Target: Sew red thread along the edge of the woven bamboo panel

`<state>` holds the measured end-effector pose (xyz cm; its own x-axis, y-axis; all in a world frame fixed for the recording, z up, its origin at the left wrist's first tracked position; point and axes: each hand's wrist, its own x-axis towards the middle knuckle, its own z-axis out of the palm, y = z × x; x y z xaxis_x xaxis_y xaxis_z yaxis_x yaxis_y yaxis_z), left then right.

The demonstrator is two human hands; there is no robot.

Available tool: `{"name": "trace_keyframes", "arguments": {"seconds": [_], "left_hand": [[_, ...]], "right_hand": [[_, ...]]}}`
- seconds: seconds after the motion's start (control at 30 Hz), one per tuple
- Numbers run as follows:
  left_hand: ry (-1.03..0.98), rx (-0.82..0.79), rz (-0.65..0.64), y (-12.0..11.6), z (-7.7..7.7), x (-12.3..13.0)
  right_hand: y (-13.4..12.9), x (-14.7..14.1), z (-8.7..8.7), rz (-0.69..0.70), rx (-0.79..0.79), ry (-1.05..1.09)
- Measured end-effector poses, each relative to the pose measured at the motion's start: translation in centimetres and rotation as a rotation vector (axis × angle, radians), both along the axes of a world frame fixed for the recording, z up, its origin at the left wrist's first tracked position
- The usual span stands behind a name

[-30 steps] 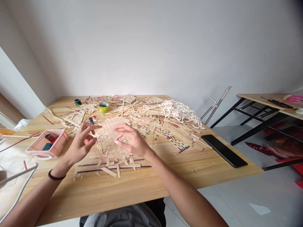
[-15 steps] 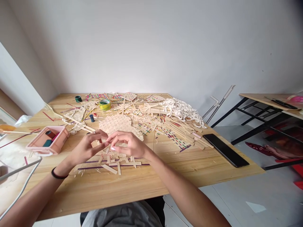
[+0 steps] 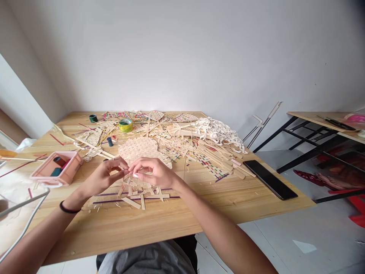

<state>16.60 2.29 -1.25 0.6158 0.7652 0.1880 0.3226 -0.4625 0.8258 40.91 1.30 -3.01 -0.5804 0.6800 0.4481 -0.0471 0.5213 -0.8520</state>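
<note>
My left hand and my right hand meet fingertip to fingertip above the near middle of the table. The fingers of both are pinched together, and whatever is between them is too small to make out. Just behind them lies a pale woven bamboo piece with a rounded outline, partly hidden by my fingers. Short cut strips are scattered on the wood below my hands, together with long thin purple strips.
At left stands a pink basket with thread spools; a blue spool and yellow tape roll are farther back. Flat sticks, a heap of white cord loops and a black phone occupy the right side.
Both hands stay together at almost the same place, with only slight finger movement. The whole view has shifted a little.
</note>
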Motion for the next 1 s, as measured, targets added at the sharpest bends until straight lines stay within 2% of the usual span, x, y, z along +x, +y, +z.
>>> {"name": "trace_keyframes", "arguments": {"seconds": [0.3,0.57,0.63,0.77,0.9,1.0], "left_hand": [[0.041,-0.181,-0.062,-0.03,-0.15,-0.21],[0.071,-0.196,-0.092,0.00,-0.37,-0.41],[0.090,-0.161,-0.064,0.06,-0.24,-0.45],[0.053,-0.115,0.012,0.25,0.14,-0.59],[-0.029,-0.188,0.014,0.09,0.44,-0.52],[-0.114,-0.267,-0.020,-0.17,0.49,-0.36]], "right_hand": [[-0.25,-0.14,0.04,0.039,-0.040,-0.019],[-0.32,-0.12,0.31,0.044,-0.025,-0.050],[-0.26,-0.06,0.36,0.003,0.009,-0.046],[-0.02,0.23,0.48,-0.166,0.102,-0.043],[0.22,0.48,0.37,-0.285,0.141,-0.037],[0.34,0.36,0.01,-0.308,0.209,-0.101]]}}
